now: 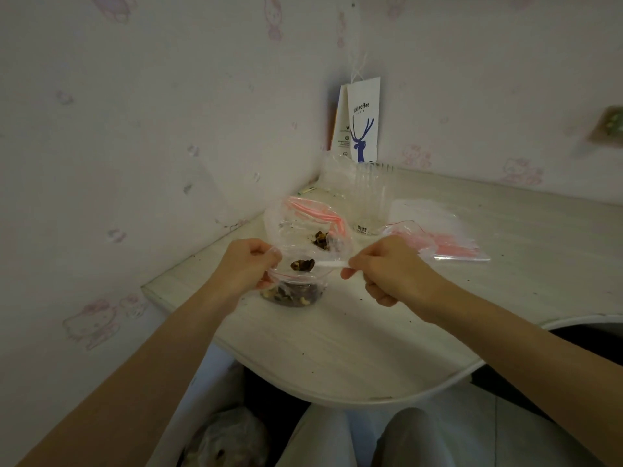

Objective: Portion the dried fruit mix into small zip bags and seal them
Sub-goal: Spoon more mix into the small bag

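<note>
My left hand [247,266] pinches the open mouth of a small clear zip bag [293,291] that stands on the table and holds dark dried fruit and nuts at its bottom. My right hand [391,269] grips a white plastic spoon [328,263] whose bowl carries a scoop of dried fruit mix [302,265] just above the bag's mouth. Behind them lies a large clear bag with a pink zip [303,224], open, with a little dark fruit left inside.
A stack of flat small zip bags [448,237] lies to the right on the pale table [371,332]. Clear plastic cups [371,197] and a white paper coffee bag [362,119] stand in the corner by the wall. The table's curved front edge is near my lap.
</note>
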